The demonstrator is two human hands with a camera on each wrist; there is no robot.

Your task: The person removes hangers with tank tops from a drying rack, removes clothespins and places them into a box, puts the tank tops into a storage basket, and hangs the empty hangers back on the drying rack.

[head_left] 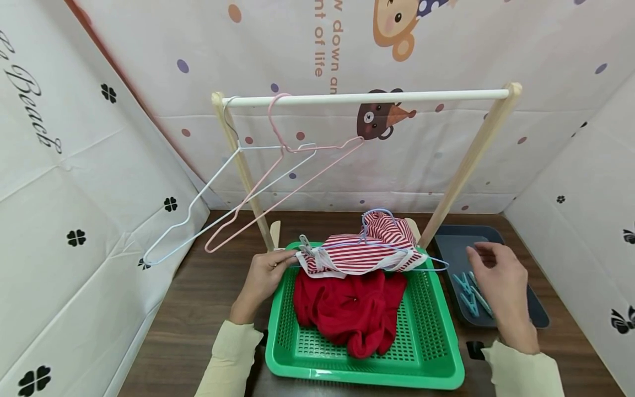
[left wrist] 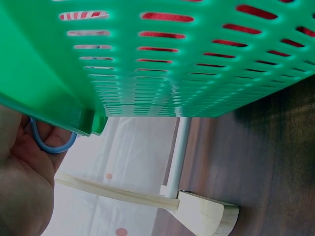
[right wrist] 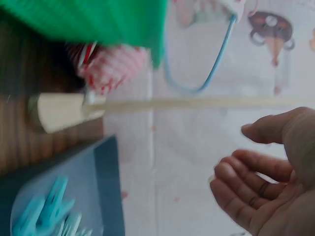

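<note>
My left hand (head_left: 264, 280) grips the left end of a blue hanger (head_left: 436, 263) at the basket's back left corner. In the left wrist view, the hanger's rounded blue end (left wrist: 53, 146) lies within the curled fingers. A red-and-white striped garment (head_left: 354, 256) with white trim drapes around the hanger. One pale clothespin (head_left: 305, 245) sits on the garment's left end, beside the fingertips. Above the grey tray (head_left: 448, 237) is my right hand (head_left: 502, 281), holding nothing, thumb apart from loosely bent fingers. Several blue clothespins (head_left: 467, 292) lie in that tray.
Below the striped garment, a red garment (head_left: 352, 309) lies in a green basket (head_left: 367, 376). Behind stands a wooden-legged rack (head_left: 468, 160) with a white bar (head_left: 421, 97). A white hanger (head_left: 190, 207) and a pink hanger (head_left: 275, 114) hang at its left.
</note>
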